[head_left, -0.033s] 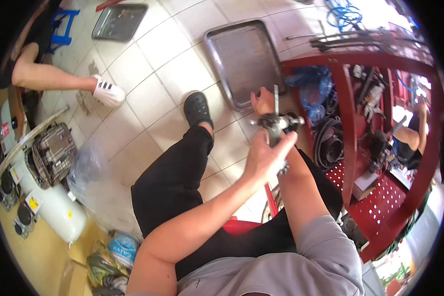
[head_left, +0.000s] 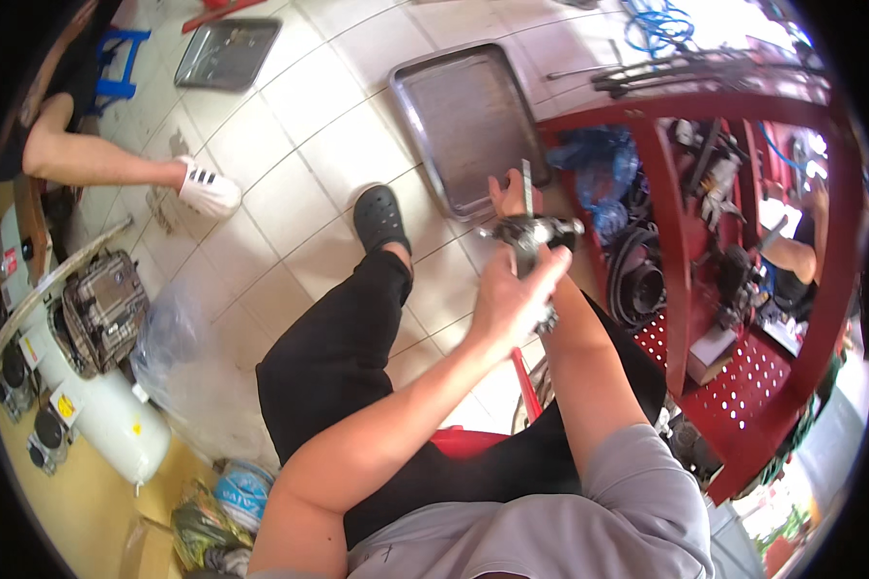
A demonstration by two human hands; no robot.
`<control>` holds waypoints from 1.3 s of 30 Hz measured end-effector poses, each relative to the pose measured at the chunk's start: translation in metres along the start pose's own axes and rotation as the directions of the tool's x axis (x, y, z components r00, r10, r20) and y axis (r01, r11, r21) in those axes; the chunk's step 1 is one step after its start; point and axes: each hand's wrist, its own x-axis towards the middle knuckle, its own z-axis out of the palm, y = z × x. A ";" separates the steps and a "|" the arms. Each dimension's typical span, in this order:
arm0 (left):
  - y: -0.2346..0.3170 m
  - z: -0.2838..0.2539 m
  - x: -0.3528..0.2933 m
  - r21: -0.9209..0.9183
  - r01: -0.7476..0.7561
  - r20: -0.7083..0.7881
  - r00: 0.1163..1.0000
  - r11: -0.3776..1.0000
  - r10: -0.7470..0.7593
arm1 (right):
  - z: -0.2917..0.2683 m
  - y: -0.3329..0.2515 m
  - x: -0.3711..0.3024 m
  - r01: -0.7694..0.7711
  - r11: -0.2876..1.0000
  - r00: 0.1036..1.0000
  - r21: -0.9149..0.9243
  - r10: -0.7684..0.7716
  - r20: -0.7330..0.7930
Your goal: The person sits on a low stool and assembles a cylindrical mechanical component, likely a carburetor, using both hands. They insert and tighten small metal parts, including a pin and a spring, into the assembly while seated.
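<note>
In front of me I hold a grey metal mechanical part (head_left: pixel 523 234) with a narrow flat bar sticking up and short arms out to its sides. Its exact kind I cannot make out. My left hand (head_left: pixel 512 301) is closed round its near end, thumb along the right side. Beyond and beneath the part, my right hand (head_left: pixel 508 196) shows curled fingers on the far side, next to the flat bar; the part hides its palm. Another piece of dark metal shows below my left hand, by the right forearm.
A large metal tray (head_left: pixel 468 125) lies on the tiled floor ahead, a smaller tray (head_left: pixel 230 53) farther left. A red metal rack (head_left: pixel 681 261) with parts stands close on my right. At left are a white tank (head_left: pixel 116 425), a plastic bag (head_left: pixel 169 333) and another person's leg (head_left: pixel 106 159).
The view has shifted a little, so the rack, trays and held part sit slightly farther left in the picture. Both hands keep nearly the same pose at the metal part.
</note>
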 end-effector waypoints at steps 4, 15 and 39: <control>0.024 0.008 -0.008 -0.091 -0.162 0.115 0.978 0.983 0.172 | -0.121 -0.028 -0.005 -0.081 0.834 0.992 0.546 0.122 -0.040; 0.000 -0.012 -0.011 0.118 -0.823 0.284 0.565 0.556 0.775 | -0.286 -0.097 -0.170 -0.008 0.752 1.000 0.660 0.003 0.009; 0.003 -0.043 0.007 0.413 -0.788 0.365 0.603 0.457 0.709 | -0.238 -0.069 -0.158 0.185 0.309 0.971 0.933 -0.205 -0.125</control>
